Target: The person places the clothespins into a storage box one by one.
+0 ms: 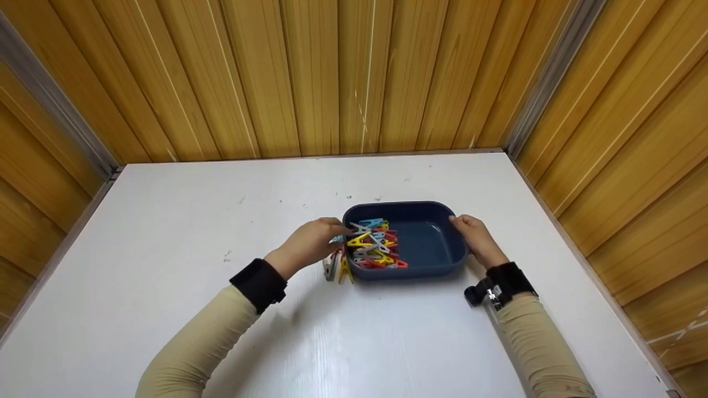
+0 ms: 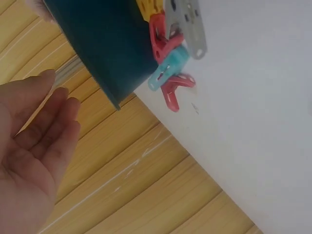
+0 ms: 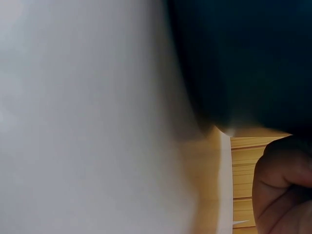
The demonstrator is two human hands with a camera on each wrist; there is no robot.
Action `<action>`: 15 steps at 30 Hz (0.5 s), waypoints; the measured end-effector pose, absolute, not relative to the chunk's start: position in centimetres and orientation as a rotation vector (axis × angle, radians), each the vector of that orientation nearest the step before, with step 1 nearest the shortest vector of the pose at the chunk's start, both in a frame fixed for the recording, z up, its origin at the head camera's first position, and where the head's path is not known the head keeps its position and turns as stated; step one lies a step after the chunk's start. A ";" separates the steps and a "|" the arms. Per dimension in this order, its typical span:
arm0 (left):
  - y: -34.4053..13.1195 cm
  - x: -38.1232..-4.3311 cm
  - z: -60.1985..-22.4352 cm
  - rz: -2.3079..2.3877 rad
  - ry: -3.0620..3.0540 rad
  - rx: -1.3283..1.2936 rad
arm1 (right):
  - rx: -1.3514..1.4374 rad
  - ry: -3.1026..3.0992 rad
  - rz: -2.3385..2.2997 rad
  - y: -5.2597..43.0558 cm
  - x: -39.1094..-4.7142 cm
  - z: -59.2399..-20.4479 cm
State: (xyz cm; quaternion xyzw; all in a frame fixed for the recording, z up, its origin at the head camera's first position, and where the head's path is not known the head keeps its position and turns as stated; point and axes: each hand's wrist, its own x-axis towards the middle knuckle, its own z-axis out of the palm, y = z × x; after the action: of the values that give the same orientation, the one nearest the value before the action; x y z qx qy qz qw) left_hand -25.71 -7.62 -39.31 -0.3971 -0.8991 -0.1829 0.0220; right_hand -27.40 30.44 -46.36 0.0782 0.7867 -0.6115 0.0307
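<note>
A dark blue rectangular plastic basin point(image 1: 426, 249) is over the white table. Many clothespins point(image 1: 377, 243) in red, yellow, grey and light blue lie heaped in its left half. Outside its left wall are several more, including a grey clothespin point(image 1: 331, 265) and a yellow clothespin point(image 1: 345, 270); a red clothespin point(image 2: 170, 92) shows in the left wrist view. My left hand point(image 1: 312, 243) is by the left rim, its fingers point(image 2: 61, 141) loosely bent with nothing between them. At the right end, my right hand point(image 1: 477, 237) grips the rim, thumb on top; its fingers are partly hidden.
The white table point(image 1: 182, 232) extends around the basin. Wood-patterned panels point(image 1: 310, 77) rise behind it and at both sides, with grey metal posts point(image 1: 553, 72) at the corners. A black wrist strap point(image 1: 259, 284) with a camera sits on each forearm.
</note>
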 end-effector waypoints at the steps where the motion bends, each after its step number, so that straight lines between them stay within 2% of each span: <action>1: -7.9 -25.6 -39.5 -0.557 -2.781 -1.234 | 0.238 2.421 -1.890 30.5 -27.4 -46.3; 5: -8.9 -25.0 -41.0 -0.560 -2.783 -1.182 | 0.245 2.382 -1.912 30.3 -26.9 -45.3; 15: -8.6 -24.0 -43.9 -0.634 -3.002 -0.605 | 0.227 2.380 -1.893 28.8 -25.2 -42.9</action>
State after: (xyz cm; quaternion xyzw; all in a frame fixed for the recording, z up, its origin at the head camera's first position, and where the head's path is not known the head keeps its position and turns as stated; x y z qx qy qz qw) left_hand -23.98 -8.56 -43.90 -0.1934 -0.9599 -0.2027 0.0074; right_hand -25.23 28.83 -42.89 0.0742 0.7797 -0.6200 0.0460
